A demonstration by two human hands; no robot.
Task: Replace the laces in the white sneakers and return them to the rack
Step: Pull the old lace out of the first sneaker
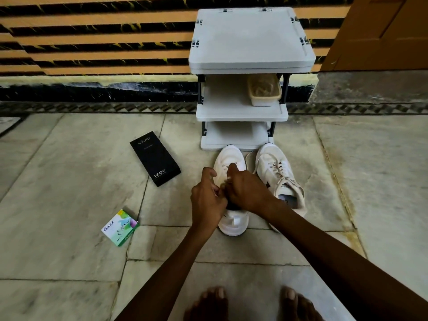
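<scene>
Dim, even indoor light with a yellow-green cast, and wide-angle bending towards the edges.

The top of the rack (252, 40) is the brightest patch, with soft shade under its shelves. The floor (69, 181) shows no hard shadows or glare, only faint shade beneath the left hand (208, 198) and right hand (247, 191). The middle is sharp enough that the print on the black box (155, 158) reads, though the lace (228, 179) at the right hand's fingertips is blurred. The striped wall (92, 42) at far left bows and breaks into jagged steps. The feet (213, 302) at the near edge are dark and soft.
</scene>
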